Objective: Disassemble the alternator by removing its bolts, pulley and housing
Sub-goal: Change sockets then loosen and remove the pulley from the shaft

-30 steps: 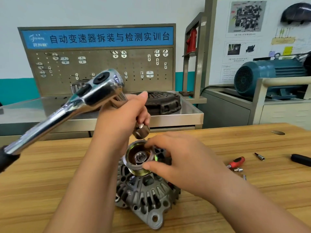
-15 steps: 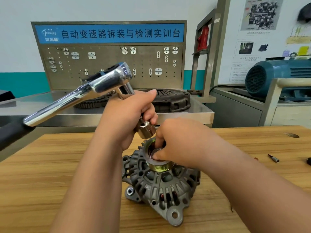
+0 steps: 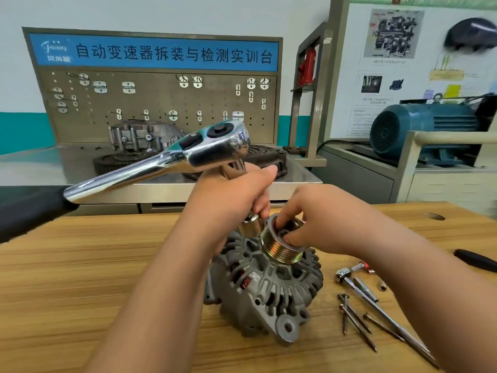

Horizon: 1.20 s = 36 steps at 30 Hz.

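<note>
Pinching the pulley (image 3: 279, 250), right hand (image 3: 325, 219); left hand (image 3: 228, 203) gripping ratchet (image 3: 185, 157).

Bare-handed and bare-armed throughout: left hand (image 3: 228, 203), right hand (image 3: 330, 219) and both forearms (image 3: 161, 292) uncovered down to the frame edge at 7 and 4 o'clock.

Grey alternator (image 3: 266, 292), brass-gold ribbed pulley (image 3: 279, 249), chrome ratchet (image 3: 172, 162).

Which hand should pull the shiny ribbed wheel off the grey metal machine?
Probably the right hand. It pinches the ribbed brass-coloured metal pulley, which sits tilted on the grey cast-metal alternator. The left hand is busy gripping the chrome ratchet wrench.
</note>
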### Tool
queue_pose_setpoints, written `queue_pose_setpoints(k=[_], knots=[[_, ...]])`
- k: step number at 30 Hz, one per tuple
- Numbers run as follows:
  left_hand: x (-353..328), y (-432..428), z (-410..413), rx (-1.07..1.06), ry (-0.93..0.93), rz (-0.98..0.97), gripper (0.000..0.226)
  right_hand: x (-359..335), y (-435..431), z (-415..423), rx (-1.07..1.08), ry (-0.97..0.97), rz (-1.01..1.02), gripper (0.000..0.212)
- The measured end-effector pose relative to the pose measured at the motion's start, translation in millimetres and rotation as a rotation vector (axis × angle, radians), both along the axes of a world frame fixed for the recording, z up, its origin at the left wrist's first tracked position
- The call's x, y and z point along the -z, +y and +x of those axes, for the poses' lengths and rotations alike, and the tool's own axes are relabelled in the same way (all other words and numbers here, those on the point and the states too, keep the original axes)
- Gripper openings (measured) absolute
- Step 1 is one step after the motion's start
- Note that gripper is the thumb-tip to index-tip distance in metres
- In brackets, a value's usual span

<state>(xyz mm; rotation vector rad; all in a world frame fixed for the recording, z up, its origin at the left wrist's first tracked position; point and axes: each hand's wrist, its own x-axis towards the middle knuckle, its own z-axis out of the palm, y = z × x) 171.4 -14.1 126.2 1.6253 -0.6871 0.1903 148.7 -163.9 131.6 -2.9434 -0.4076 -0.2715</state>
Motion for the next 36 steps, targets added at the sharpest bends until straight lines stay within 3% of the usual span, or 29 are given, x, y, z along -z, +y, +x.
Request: queue_pose_setpoints(k=[6, 9, 14, 20, 25, 28, 32, 36], knots=[[3, -11, -3, -0.067, -0.023, 0.007, 0.062, 1, -10, 5, -0.061, 0.077, 0.096, 0.03], [4, -16, -4, -0.049, 0.001, -0.048, 0.056, 7, -17, 4, -0.09, 0.137, 0.356, 0.039], [6, -27, 0, -0.01, 0.018, -0.032, 0.063, 13, -30, -3, -0.029, -0.016, 0.872, 0.018], [10, -26, 7, 0.059, -0.006, 0.057, 0.056, -2, -26, -16, -0.111, -0.138, 1.102, 0.017], [10, -9, 9, 0.152, 0.039, 0.006, 0.041, -24, 0, -29, -0.258, -0.227, 1.051, 0.015], [9, 2, 11, 0.192, 0.091, -0.035, 0.038, -47, 22, -29, -0.292, -0.241, 0.815, 0.041], [11, 15, 12, 0.226, 0.093, -0.031, 0.036, -68, 56, -16, -0.275, -0.148, 0.483, 0.061], [13, 23, 15, 0.328, 0.043, 0.009, 0.029, -81, 79, -5, -0.239, -0.063, 0.337, 0.044]])
